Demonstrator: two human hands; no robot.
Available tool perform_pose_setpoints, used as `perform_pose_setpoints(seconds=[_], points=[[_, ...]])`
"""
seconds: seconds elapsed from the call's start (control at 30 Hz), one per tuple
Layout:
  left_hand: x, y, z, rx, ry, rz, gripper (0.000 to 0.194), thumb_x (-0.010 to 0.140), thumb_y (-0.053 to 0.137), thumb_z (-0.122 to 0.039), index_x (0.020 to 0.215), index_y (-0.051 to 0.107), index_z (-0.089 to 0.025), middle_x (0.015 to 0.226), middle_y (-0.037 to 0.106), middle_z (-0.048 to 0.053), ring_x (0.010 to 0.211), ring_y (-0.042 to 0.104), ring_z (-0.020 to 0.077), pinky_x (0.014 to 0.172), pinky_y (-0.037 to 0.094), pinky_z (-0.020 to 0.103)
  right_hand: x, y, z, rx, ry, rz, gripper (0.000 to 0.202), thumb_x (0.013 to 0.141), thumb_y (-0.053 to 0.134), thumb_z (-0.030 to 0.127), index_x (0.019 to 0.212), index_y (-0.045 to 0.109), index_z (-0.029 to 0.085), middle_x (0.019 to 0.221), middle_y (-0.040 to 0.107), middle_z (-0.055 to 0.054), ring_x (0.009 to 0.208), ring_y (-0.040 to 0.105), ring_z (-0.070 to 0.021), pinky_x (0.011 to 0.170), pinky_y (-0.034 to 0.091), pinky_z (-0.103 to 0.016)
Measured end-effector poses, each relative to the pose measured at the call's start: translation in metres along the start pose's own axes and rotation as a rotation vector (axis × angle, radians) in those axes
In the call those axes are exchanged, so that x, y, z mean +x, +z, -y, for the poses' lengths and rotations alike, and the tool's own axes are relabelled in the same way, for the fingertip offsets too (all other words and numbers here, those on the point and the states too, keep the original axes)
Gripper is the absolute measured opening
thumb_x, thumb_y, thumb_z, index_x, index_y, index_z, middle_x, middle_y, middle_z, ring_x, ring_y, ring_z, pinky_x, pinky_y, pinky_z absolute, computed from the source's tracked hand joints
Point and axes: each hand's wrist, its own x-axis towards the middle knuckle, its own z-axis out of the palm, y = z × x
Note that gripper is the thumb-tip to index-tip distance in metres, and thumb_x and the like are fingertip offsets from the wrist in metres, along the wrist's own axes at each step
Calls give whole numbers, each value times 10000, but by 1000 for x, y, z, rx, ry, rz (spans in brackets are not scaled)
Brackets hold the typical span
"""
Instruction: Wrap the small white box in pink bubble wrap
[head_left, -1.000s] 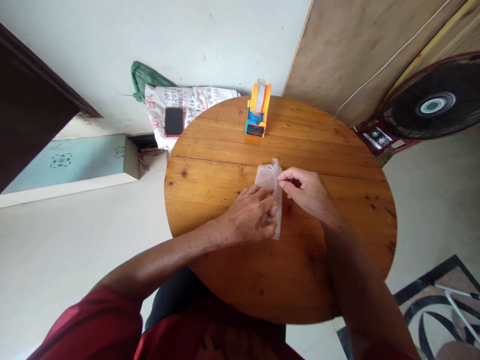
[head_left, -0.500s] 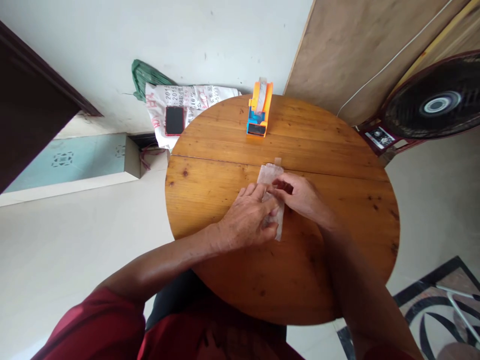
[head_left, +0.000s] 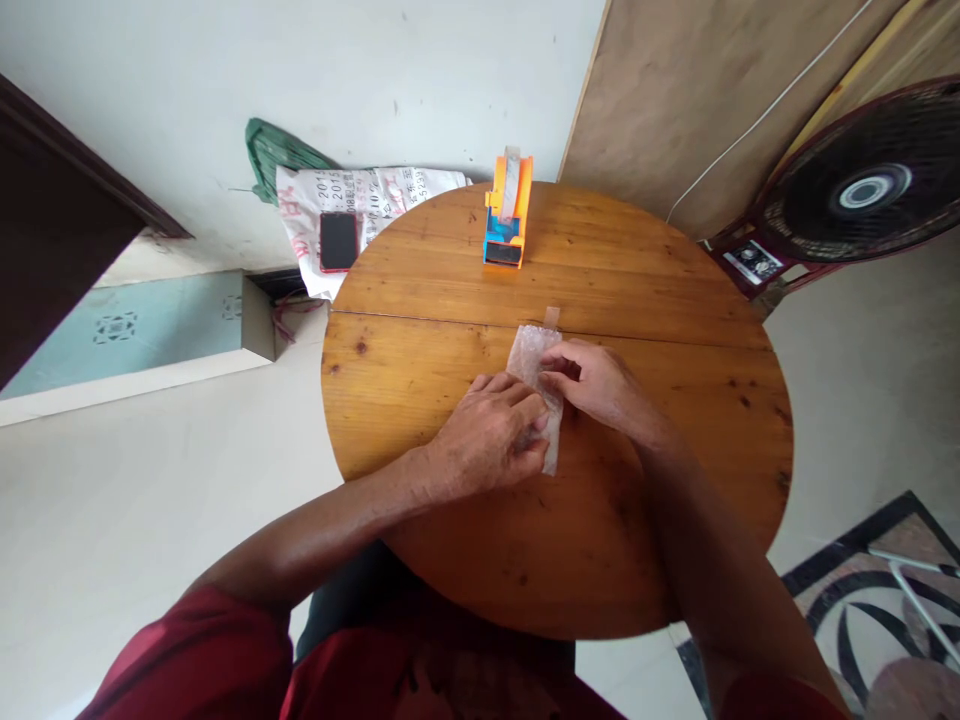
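Note:
A narrow bubble wrap bundle (head_left: 531, 350) lies on the round wooden table (head_left: 420, 290), its far end and near right corner showing. Over its left side and middle rests my left hand (head_left: 495, 430), fingers curled in and holding it against the table. My right hand (head_left: 596, 385) grips the right edge, thumb and forefinger on the wrap. Both hands cover part of the bundle, and whatever is inside cannot be made out. A short strip of clear tape (head_left: 552, 317) sticks out beyond the far right corner.
At the table's far edge stands an orange and blue tape dispenser (head_left: 509, 215). A phone (head_left: 338, 241) lies on a printed white sack (head_left: 300, 215) beyond the table, beside a green bag (head_left: 281, 155). To the right is a fan (head_left: 862, 190).
My right fingers have drawn slightly apart from my left hand along the right edge, and more of the bubble wrap's far end shows. The whole view has shifted a little.

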Motion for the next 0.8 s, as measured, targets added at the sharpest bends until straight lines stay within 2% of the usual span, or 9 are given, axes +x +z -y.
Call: perform_pose_setpoints(seconds=[0.13, 0.27, 0.4, 0.57, 0.7, 0.8], points=[[1, 0, 0, -15, -7, 2, 74, 847, 586, -263, 871, 576, -194, 1069, 720, 73, 1082, 603, 261, 906, 416, 408, -1, -4, -7, 24, 32, -99, 122, 821, 635, 292, 858, 715, 209, 813, 711, -35, 716, 601, -176, 679, 422, -310], [1, 2, 1, -28, 0, -13, 73, 842, 587, -257, 877, 573, -195, 1065, 723, 67, 1087, 608, 261, 908, 416, 409, 1, -8, -10, 41, 182, -215, 198, 825, 640, 377, 769, 700, 196, 746, 708, -38, 656, 592, -174, 630, 408, -310], [1, 3, 1, -45, -5, -19, 72, 830, 590, -249, 876, 571, -197, 1058, 723, 64, 1079, 610, 258, 904, 417, 402, 6, -5, -7, 8, 271, -202, 294, 818, 644, 476, 722, 686, 202, 748, 716, -54, 695, 613, -198, 638, 409, -321], [1, 0, -1, -44, -12, -2, 62, 835, 580, -244, 871, 568, -195, 1040, 723, 65, 1066, 610, 257, 902, 415, 401, 17, 3, -1, -58, 318, -214, 333, 802, 642, 517, 657, 657, 217, 730, 707, -63, 702, 611, -210, 610, 380, -315], [1, 0, -1, -45, -9, -7, 62, 833, 580, -243, 871, 568, -196, 1042, 721, 67, 1069, 607, 259, 906, 414, 402, 25, 6, -3, -30, 322, -207, 361, 750, 655, 545, 594, 600, 225, 632, 631, -33, 627, 544, -186, 580, 339, -309], [1, 0, 0, -50, -5, -10, 63, 834, 579, -247, 871, 572, -196, 1044, 720, 69, 1070, 605, 260, 907, 417, 402, 28, 8, -7, 12, 305, -203, 318, 721, 653, 495, 580, 557, 226, 579, 559, 2, 576, 472, -155, 563, 310, -299]])
